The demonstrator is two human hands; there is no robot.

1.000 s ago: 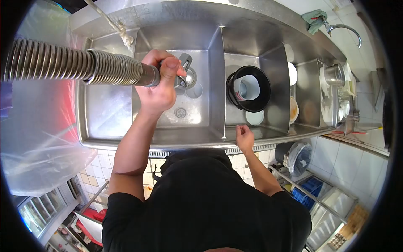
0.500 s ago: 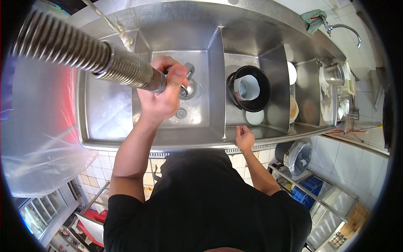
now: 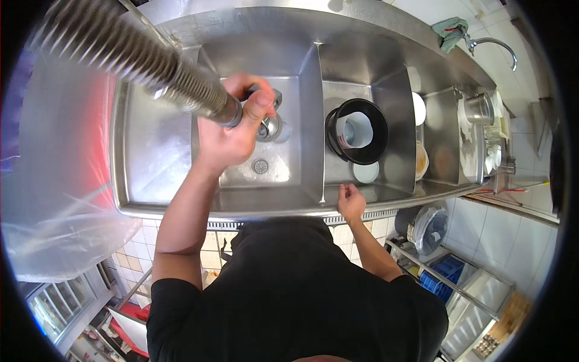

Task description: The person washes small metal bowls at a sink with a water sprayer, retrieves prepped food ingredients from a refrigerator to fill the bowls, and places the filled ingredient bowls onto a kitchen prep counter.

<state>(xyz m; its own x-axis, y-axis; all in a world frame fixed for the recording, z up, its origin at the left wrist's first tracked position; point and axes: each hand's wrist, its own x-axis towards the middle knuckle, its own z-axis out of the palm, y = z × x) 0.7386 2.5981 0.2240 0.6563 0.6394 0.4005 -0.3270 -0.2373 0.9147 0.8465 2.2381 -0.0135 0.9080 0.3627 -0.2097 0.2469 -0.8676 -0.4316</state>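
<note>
My left hand is closed around the spray nozzle of a coiled metal sprayer hose, over the second compartment of a steel sink. The nozzle's head points down at the basin floor, beside the round drain. My right hand is at the sink's front rim, its fingers curled together with nothing visible in them. Just beyond it, a black bucket stands tilted in the neighbouring compartment, a whitish container inside. A pale round dish lies partly under the bucket.
Steel partitions divide the sink. White dishes and a metal pot are on the right. A tap with a green cloth is at the back right. Plastic sheeting hangs left.
The hose coil has swung slightly and is blurred by motion. My left hand has shifted a little with the nozzle. My right hand stays at the rim.
</note>
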